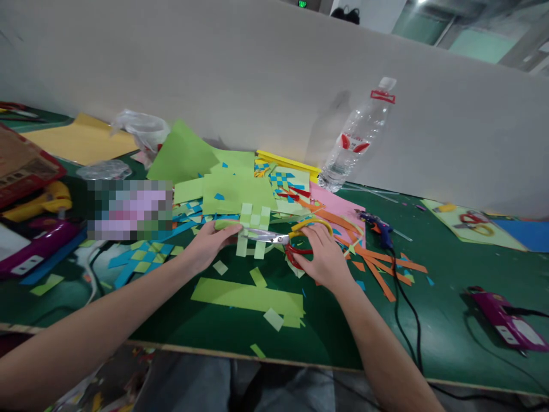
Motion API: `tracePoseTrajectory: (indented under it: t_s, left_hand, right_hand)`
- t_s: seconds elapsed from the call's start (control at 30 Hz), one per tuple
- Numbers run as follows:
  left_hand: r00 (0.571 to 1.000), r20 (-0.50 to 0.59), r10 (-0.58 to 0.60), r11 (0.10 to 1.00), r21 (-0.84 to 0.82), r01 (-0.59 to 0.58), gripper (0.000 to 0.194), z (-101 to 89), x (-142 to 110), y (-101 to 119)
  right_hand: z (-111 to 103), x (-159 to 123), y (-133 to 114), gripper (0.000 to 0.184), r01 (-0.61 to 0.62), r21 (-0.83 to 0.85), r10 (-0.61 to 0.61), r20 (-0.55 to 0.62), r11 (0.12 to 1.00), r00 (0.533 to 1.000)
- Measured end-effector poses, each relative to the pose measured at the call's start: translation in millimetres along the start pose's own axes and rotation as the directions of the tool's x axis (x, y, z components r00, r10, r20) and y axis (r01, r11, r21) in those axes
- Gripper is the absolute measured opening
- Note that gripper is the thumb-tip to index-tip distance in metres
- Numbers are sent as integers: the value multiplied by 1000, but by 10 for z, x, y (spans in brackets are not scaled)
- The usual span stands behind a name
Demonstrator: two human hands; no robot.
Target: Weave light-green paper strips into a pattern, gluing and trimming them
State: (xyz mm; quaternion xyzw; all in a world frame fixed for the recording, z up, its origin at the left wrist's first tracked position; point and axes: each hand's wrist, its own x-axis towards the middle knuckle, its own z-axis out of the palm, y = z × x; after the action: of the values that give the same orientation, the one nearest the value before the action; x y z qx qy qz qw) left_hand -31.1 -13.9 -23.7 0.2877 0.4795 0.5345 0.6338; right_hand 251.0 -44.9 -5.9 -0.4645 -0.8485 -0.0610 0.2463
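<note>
My right hand (321, 254) is closed around a pair of scissors (278, 238) with one yellow and one red handle loop. The metal blades point left, across a small weave of pale green paper strips (254, 218). At its left side, my left hand (212, 243) pinches the weave by a green strip that sticks out. Whether the blades touch the paper, I cannot tell. Below the hands lies a wide green paper strip (246, 296) with small cut scraps (273, 319) around it. A blue and green woven piece (148, 256) lies left of my left hand.
Green paper sheets (235, 191) and orange strips (380, 274) cover the table's middle. A plastic bottle (358, 137) leans against the grey partition. A blue glue gun (380, 226) trails a black cable at right, near a purple power strip (510, 320). A yellow tool (40, 201) lies left.
</note>
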Motion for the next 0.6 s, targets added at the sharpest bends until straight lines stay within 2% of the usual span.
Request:
tracePoseTrajectory:
  t_s: [0.1, 0.17, 0.3, 0.6]
  left_hand:
    - [998, -54, -13, 992, 128, 20, 24, 19, -13, 16]
    - [997, -71, -7, 993, 118, 15, 26, 49, -37, 38]
    - [999, -38, -16, 993, 118, 21, 22, 106, -82, 75]
    - [994, -102, -45, 997, 56, 51, 30, 123, -82, 87]
  right_hand:
    - [-3, -3, 2, 45, 7, -9, -7, -10, 1000, 1000]
    - [-3, -1, 1, 45, 9, -10, -9, -10, 1000, 1000]
    - [1, 0, 0, 43, 21, -34, -21, -19, 999, 1000]
    - [15, -9, 7, 43, 68, -49, -71, -60, 996, 996]
